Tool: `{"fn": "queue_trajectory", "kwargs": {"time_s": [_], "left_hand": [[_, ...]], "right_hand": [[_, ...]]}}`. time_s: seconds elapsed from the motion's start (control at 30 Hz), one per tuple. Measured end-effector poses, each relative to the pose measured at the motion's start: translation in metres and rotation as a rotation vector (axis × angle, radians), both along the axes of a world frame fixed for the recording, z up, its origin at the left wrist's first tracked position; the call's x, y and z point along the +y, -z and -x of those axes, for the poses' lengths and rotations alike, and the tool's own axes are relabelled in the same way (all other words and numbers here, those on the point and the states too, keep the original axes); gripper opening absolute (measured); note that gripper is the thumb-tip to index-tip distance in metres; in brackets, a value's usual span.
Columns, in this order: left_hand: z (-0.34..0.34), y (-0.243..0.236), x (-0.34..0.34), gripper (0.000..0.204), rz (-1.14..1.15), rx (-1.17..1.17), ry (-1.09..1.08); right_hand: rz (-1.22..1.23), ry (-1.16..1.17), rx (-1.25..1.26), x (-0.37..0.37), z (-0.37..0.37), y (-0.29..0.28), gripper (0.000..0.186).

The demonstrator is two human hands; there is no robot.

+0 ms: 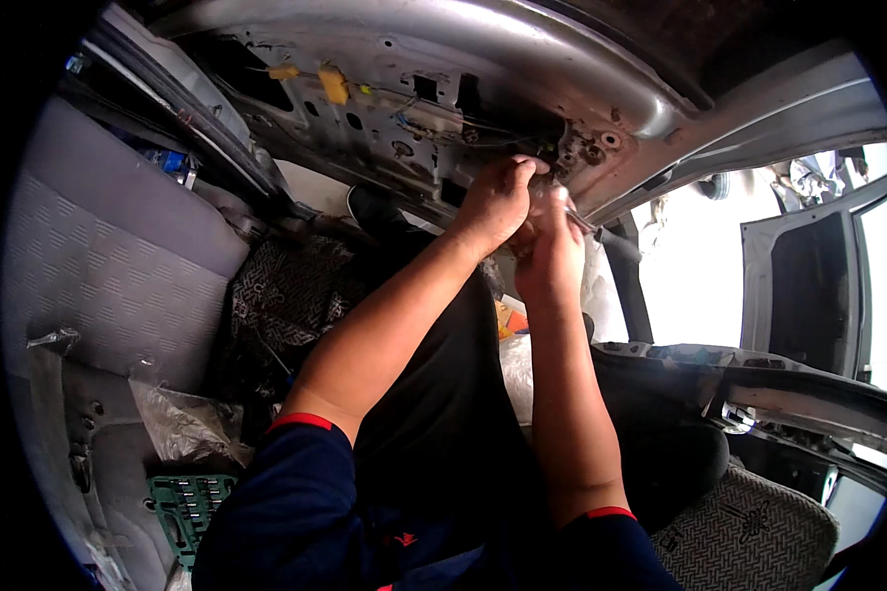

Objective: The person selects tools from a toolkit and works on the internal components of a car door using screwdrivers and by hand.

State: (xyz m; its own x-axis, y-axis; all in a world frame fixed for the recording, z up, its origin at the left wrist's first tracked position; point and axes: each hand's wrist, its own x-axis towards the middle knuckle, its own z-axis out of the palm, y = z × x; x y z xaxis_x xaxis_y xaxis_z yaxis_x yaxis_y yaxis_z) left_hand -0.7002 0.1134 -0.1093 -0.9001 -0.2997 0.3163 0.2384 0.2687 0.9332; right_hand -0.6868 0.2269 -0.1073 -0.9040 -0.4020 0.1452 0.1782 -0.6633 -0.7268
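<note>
Hands first: we see both raised together at the bare metal panel (384, 108) of a stripped car interior, close to a cluster of holes and bolts (589, 150) near its right end. Our left hand (495, 202) is curled shut, fingers bent over something at the panel that we cannot make out. Our right hand (550, 251) sits just beside and below it, touching it, and is closed around a thin metal tool (579, 223) whose tip pokes out to the right. Yellow connectors (332, 84) and thin wires hang on the panel to the left, well apart from the hands. Grey seat upholstery (118, 266) fills the left side, with crumpled clear plastic (182, 424) and a green socket-set tray (189, 504) below it. To the right, an open car door (818, 286) stands against bright daylight. Both forearms come out of dark blue sleeves (296, 492) with red cuffs.
</note>
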Motion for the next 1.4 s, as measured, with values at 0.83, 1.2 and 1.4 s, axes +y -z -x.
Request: {"fn": "queue_trajectory", "kwargs": {"time_s": [0.83, 1.2, 1.4], "left_hand": [[-0.001, -0.004, -0.001, 0.039, 0.05, -0.013, -0.028], [0.0, 0.003, 0.002, 0.038, 0.224, 0.098, -0.066], [0.006, 0.005, 0.004, 0.037, 0.106, 0.074, -0.038]], "right_hand": [[-0.594, 0.548, 0.098, -0.011, -0.007, -0.022, 0.023], [-0.672, 0.582, 0.271, -0.007, -0.002, -0.018, 0.024], [0.056, 0.134, -0.335, 0.006, 0.003, -0.018, 0.023]]}}
